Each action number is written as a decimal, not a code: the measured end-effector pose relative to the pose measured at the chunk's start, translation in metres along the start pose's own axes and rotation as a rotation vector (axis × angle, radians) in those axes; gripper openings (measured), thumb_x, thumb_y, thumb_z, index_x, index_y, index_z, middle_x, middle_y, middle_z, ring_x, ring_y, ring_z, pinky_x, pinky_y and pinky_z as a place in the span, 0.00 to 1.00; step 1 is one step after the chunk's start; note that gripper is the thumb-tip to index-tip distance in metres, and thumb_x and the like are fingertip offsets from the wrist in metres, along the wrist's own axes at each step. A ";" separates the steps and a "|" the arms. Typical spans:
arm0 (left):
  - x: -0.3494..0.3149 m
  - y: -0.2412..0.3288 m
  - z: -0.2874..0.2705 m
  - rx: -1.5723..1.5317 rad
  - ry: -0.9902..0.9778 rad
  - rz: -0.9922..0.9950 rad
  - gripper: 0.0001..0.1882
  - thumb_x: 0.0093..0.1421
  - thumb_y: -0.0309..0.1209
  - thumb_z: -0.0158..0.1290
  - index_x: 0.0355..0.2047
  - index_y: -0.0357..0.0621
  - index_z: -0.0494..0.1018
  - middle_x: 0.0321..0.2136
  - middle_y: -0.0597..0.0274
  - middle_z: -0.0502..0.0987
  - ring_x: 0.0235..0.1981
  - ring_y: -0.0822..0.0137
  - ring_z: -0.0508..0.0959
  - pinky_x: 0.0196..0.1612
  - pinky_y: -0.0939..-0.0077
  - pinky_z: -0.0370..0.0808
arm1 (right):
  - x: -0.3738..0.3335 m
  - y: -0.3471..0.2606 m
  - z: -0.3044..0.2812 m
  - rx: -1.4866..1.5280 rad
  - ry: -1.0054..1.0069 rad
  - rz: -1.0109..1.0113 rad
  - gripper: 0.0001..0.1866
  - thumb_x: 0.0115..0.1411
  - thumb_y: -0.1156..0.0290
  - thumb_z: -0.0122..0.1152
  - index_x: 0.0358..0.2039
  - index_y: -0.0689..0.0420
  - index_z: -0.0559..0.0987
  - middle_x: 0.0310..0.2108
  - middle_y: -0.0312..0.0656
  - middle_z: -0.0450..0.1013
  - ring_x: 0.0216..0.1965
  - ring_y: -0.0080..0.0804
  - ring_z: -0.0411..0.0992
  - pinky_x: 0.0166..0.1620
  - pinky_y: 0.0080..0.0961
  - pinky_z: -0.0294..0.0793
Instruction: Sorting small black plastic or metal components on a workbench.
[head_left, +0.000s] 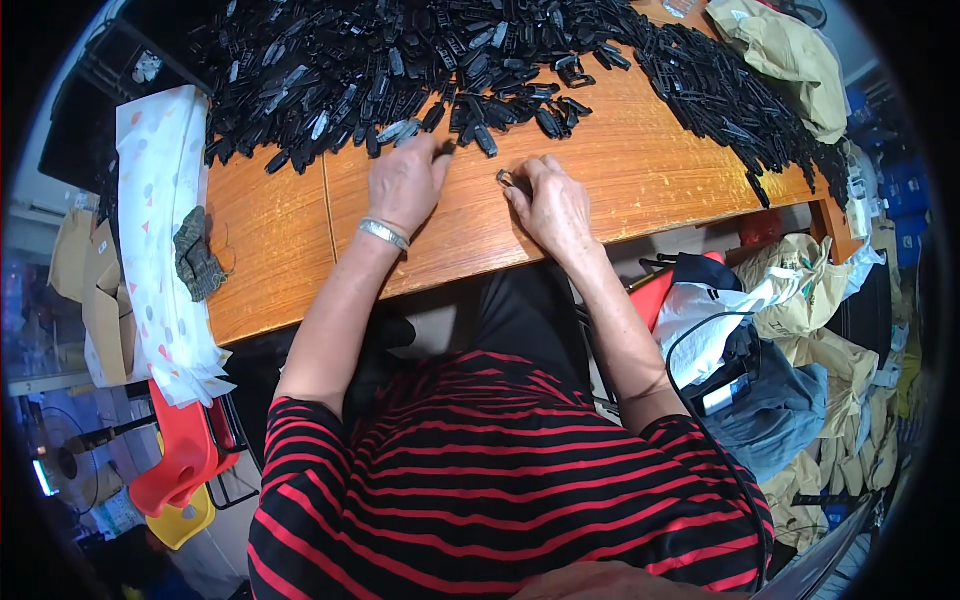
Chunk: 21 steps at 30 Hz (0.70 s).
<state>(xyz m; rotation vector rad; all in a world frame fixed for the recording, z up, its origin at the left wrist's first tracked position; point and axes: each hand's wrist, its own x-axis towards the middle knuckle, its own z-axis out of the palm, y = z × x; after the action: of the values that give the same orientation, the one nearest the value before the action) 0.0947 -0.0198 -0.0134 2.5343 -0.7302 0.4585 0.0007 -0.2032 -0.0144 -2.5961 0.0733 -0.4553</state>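
A large heap of small black plastic parts (345,75) covers the far side of the wooden table, some of them long and clip-like. My left hand (404,182), with a silvery bracelet at its wrist, is at the heap's near edge. Its fingers curl down beside greyish parts, and a dark bit shows by the thumb; what they grip is hidden. To the right, my right hand (555,205) rests low over the bare wood, thumb and fingers pinching a small black frame-like plastic part (505,179). The two hands are apart.
The wooden table (465,225) has another spread of thin black parts (725,95) at right. White patterned sheeting (160,230) hangs over the left edge, beside a dark knitted cloth (197,255). A red chair (180,460) stands lower left; bags (790,290) crowd the right.
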 end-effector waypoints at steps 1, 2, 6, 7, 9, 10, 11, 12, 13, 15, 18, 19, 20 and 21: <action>-0.004 0.007 -0.007 -0.031 -0.048 -0.015 0.11 0.53 0.35 0.57 0.34 0.44 0.75 0.27 0.56 0.78 0.29 0.54 0.78 0.33 0.62 0.75 | 0.000 0.001 0.001 0.005 0.003 0.010 0.12 0.51 0.67 0.65 0.33 0.59 0.77 0.32 0.49 0.73 0.33 0.49 0.74 0.36 0.39 0.73; -0.007 0.013 -0.012 -0.064 -0.095 -0.030 0.10 0.53 0.35 0.56 0.33 0.43 0.75 0.25 0.56 0.78 0.29 0.53 0.78 0.33 0.62 0.75 | 0.000 0.001 0.002 0.008 0.006 0.020 0.12 0.51 0.67 0.65 0.33 0.59 0.77 0.32 0.49 0.73 0.33 0.49 0.74 0.36 0.39 0.73; -0.010 0.012 -0.021 -0.054 -0.072 0.068 0.09 0.55 0.30 0.53 0.37 0.46 0.74 0.33 0.57 0.75 0.35 0.56 0.77 0.37 0.65 0.75 | -0.002 0.000 0.002 0.025 0.005 0.009 0.12 0.52 0.66 0.65 0.33 0.59 0.77 0.33 0.48 0.73 0.34 0.48 0.74 0.36 0.39 0.73; -0.008 0.010 -0.023 -0.056 -0.070 0.067 0.09 0.55 0.30 0.53 0.37 0.46 0.74 0.33 0.57 0.75 0.35 0.56 0.77 0.37 0.65 0.75 | -0.001 0.000 0.002 0.026 0.001 0.005 0.12 0.52 0.66 0.64 0.34 0.59 0.77 0.33 0.48 0.73 0.34 0.48 0.74 0.37 0.39 0.73; -0.003 0.007 -0.024 0.000 -0.046 0.381 0.10 0.56 0.27 0.49 0.38 0.47 0.74 0.39 0.58 0.71 0.40 0.59 0.74 0.41 0.68 0.74 | -0.001 0.000 0.001 0.023 -0.001 0.001 0.12 0.52 0.65 0.64 0.34 0.59 0.77 0.33 0.48 0.73 0.34 0.48 0.74 0.37 0.39 0.73; 0.000 0.004 -0.024 -0.002 -0.045 0.382 0.10 0.56 0.27 0.49 0.38 0.47 0.74 0.39 0.58 0.71 0.40 0.59 0.74 0.41 0.68 0.74 | -0.002 0.001 0.002 0.027 -0.003 0.003 0.13 0.52 0.65 0.64 0.34 0.59 0.77 0.33 0.48 0.72 0.34 0.48 0.74 0.37 0.39 0.73; 0.003 0.002 -0.024 0.021 -0.134 0.457 0.09 0.55 0.27 0.48 0.37 0.46 0.74 0.41 0.58 0.70 0.42 0.59 0.73 0.42 0.69 0.74 | -0.003 0.001 0.002 0.032 -0.005 0.005 0.13 0.52 0.65 0.64 0.34 0.59 0.77 0.33 0.48 0.72 0.34 0.48 0.74 0.37 0.39 0.73; 0.006 0.000 -0.024 0.045 -0.223 0.531 0.08 0.55 0.26 0.47 0.35 0.44 0.73 0.42 0.58 0.69 0.43 0.59 0.72 0.43 0.70 0.74 | -0.003 0.001 0.002 0.030 -0.004 0.006 0.13 0.52 0.65 0.64 0.34 0.59 0.77 0.33 0.48 0.72 0.34 0.48 0.74 0.37 0.39 0.73; 0.008 -0.006 -0.022 0.045 -0.222 0.532 0.08 0.55 0.26 0.47 0.35 0.44 0.73 0.42 0.58 0.69 0.43 0.59 0.72 0.43 0.70 0.74 | -0.003 0.001 0.003 0.024 -0.002 0.007 0.13 0.52 0.65 0.64 0.34 0.59 0.77 0.33 0.48 0.72 0.34 0.48 0.74 0.37 0.39 0.73; 0.010 -0.017 -0.018 0.045 -0.191 0.655 0.05 0.53 0.27 0.51 0.31 0.41 0.72 0.38 0.58 0.71 0.39 0.59 0.73 0.40 0.69 0.74 | -0.003 0.000 0.003 0.018 -0.001 0.006 0.13 0.52 0.65 0.64 0.34 0.59 0.77 0.33 0.48 0.72 0.34 0.48 0.74 0.37 0.38 0.73; 0.010 -0.018 -0.021 0.070 -0.265 0.488 0.07 0.49 0.28 0.56 0.27 0.41 0.70 0.33 0.60 0.73 0.36 0.60 0.75 0.36 0.68 0.75 | -0.004 0.003 0.002 0.036 0.006 0.001 0.14 0.53 0.63 0.64 0.35 0.59 0.77 0.32 0.48 0.73 0.34 0.48 0.74 0.37 0.38 0.73; 0.007 -0.020 -0.021 -0.018 -0.187 0.458 0.11 0.46 0.29 0.61 0.25 0.41 0.69 0.28 0.60 0.73 0.33 0.58 0.75 0.32 0.67 0.74 | -0.004 0.003 0.003 0.078 0.033 0.000 0.14 0.53 0.63 0.65 0.35 0.59 0.77 0.32 0.48 0.73 0.32 0.47 0.74 0.36 0.36 0.73; 0.004 -0.024 -0.020 -0.016 -0.187 0.456 0.11 0.46 0.29 0.61 0.25 0.41 0.69 0.28 0.60 0.73 0.33 0.58 0.75 0.32 0.67 0.74 | -0.004 0.002 0.004 0.120 0.059 -0.002 0.15 0.53 0.63 0.65 0.35 0.60 0.77 0.31 0.48 0.73 0.31 0.45 0.74 0.35 0.34 0.73; 0.001 -0.029 -0.020 -0.074 -0.199 0.354 0.10 0.47 0.28 0.61 0.26 0.41 0.70 0.27 0.61 0.73 0.30 0.60 0.76 0.31 0.70 0.74 | -0.004 0.000 0.005 0.122 0.058 -0.004 0.15 0.53 0.63 0.65 0.35 0.60 0.77 0.31 0.48 0.73 0.31 0.45 0.74 0.35 0.34 0.73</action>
<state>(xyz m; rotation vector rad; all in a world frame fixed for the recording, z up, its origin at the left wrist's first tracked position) 0.1081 0.0115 -0.0063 2.4078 -1.2570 0.2872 -0.0013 -0.2007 -0.0199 -2.4643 0.0586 -0.5201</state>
